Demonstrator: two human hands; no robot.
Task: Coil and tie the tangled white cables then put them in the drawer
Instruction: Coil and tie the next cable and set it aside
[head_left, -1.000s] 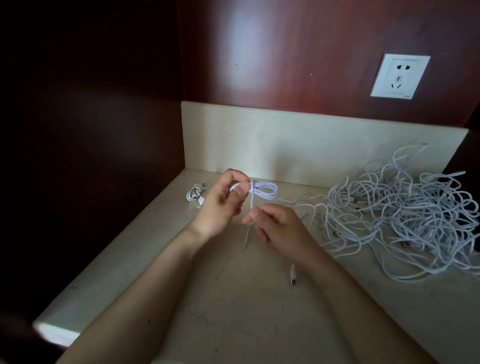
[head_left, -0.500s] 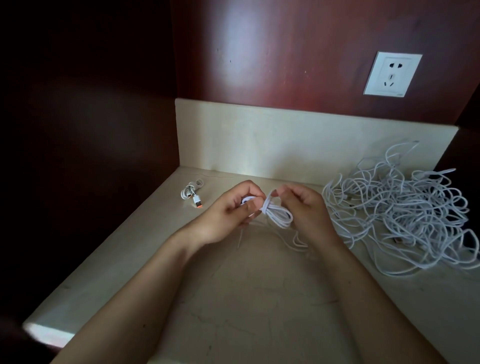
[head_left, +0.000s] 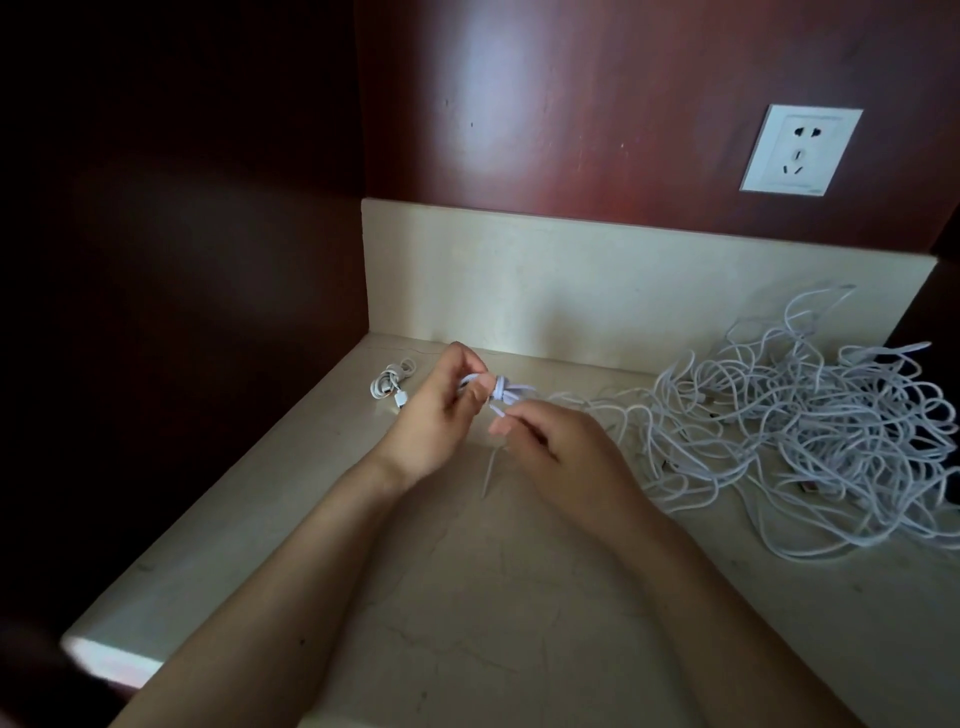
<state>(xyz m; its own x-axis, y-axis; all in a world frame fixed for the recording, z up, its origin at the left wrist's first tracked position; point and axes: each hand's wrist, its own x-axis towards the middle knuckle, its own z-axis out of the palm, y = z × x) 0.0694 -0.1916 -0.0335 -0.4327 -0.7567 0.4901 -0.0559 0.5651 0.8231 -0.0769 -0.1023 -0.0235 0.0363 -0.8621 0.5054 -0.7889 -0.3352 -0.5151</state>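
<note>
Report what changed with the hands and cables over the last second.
The right hand carried the loose tail up beside the coiled cable, then came back down toward the person, and now pinches it below the coil. The left hand kept gripping the coiled cable. The tangled pile and the small tied cable stayed put.

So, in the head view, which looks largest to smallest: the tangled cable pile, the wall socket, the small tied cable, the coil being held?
1. tangled cable pile
2. wall socket
3. small tied cable and held coil: alike, unranked; the left hand hides part of the coil.
</note>
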